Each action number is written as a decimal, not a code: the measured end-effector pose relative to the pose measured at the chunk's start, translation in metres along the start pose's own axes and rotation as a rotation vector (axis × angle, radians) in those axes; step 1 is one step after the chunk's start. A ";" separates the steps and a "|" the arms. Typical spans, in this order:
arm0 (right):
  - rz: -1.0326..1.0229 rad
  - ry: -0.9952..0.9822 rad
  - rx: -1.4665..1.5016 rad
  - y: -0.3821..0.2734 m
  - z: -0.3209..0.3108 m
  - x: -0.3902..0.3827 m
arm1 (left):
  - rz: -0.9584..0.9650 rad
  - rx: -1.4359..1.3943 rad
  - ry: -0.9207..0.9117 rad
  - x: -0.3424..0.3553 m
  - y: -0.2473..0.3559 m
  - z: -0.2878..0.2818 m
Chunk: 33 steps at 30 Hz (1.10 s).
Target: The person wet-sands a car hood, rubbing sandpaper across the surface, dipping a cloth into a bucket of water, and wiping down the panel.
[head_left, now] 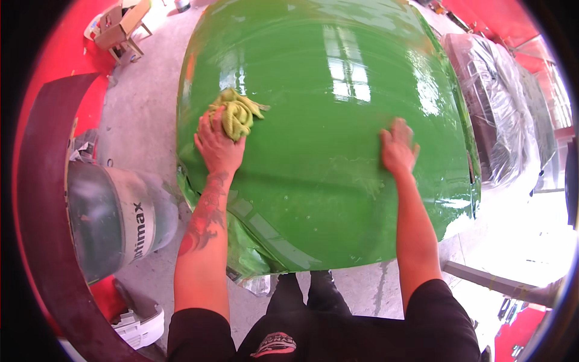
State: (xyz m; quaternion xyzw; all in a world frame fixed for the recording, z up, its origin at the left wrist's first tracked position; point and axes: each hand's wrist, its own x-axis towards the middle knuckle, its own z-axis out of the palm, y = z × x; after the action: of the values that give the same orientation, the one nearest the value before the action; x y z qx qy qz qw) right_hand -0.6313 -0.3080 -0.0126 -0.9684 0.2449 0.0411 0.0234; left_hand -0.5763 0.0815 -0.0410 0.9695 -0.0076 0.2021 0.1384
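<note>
A large, curved green panel [301,199], glossy and streaked like a wet vehicle body part, spreads out in front of me. On its left side, my left hand [218,145] grips a crumpled yellow-green cloth [236,114], pressed against the surface. My right hand [398,148] lies on the panel's right half, fingers extended and a little smeared by motion, with nothing visible in it. Green-coated sheeting [244,241] hangs along the near left edge. Window reflections shine across the far part of the panel.
A long, curved dark red panel [42,181] stands at the left, beside a rounded see-through object with a pale band [134,211]. Plastic-wrapped dark parts [494,102] stand at the right. A wooden piece of furniture [122,27] is at the far left.
</note>
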 end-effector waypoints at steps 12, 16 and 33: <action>-0.685 0.037 0.180 -0.187 0.037 -0.141 | 0.046 -0.115 0.161 0.006 -0.008 0.022; -0.419 0.032 0.084 -0.083 0.022 -0.124 | 0.043 -0.070 0.169 0.005 -0.021 0.013; -0.080 0.064 0.137 0.025 0.025 -0.098 | 0.139 -0.085 0.157 0.011 -0.042 0.036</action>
State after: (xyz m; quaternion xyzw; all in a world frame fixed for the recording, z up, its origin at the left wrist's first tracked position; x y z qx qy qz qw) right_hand -0.7305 -0.2820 -0.0291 -0.9743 0.2089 -0.0079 0.0836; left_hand -0.5494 0.1125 -0.0792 0.9411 -0.0726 0.2859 0.1651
